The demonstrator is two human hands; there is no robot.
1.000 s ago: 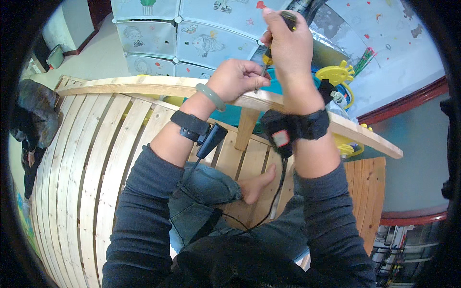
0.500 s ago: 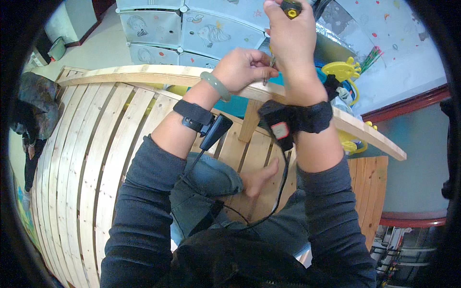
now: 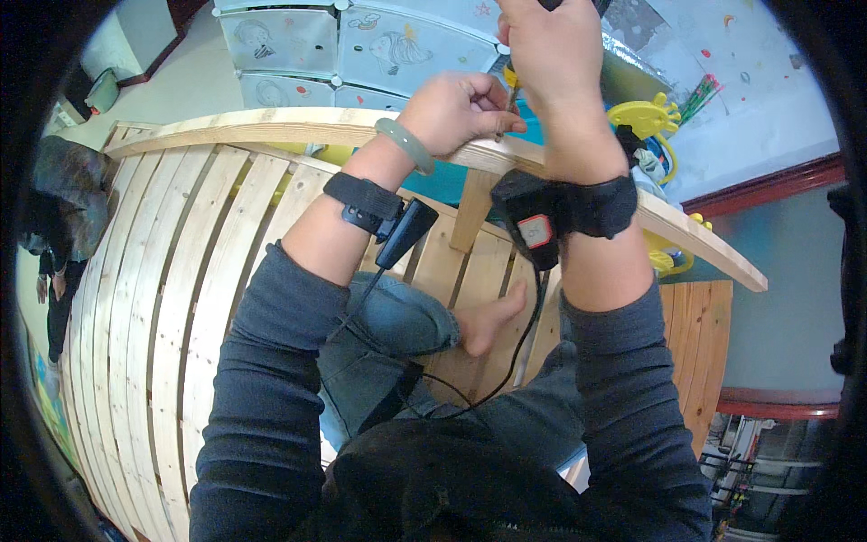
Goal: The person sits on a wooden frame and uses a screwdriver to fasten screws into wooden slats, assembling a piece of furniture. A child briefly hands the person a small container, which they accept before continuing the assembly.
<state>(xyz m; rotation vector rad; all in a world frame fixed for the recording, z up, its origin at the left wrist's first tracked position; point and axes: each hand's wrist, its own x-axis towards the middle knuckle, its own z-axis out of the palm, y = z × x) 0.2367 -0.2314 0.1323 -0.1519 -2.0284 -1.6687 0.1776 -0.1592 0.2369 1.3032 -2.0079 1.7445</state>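
Observation:
My right hand (image 3: 558, 68) is wrapped round the dark and yellow handle of a screwdriver (image 3: 512, 78), held upright above a pale wooden rail (image 3: 262, 123). The handle's top runs out of the picture. Down from the handle, the thin metal shaft passes by the fingertips of my left hand (image 3: 452, 116). Those fingers are pinched round the lower shaft or a small screw (image 3: 498, 137) at the rail's top edge; the fingers hide which. My left wrist rests close to the rail and wears a pale green bangle (image 3: 406, 146).
A slatted wooden bed base (image 3: 208, 244) spreads beneath me, with a short post (image 3: 471, 212) under the rail. Pale drawers (image 3: 280, 45) stand beyond. Yellow plastic parts (image 3: 643, 117) lie past the rail on the right. Another person (image 3: 77, 199) stands at far left. Cables hang from my wrist straps.
The screwdriver handle has shifted slightly up and away, with my right hand turning on it. My left fingers stay pinched at the rail. The person at left has lowered a hand into clearer view.

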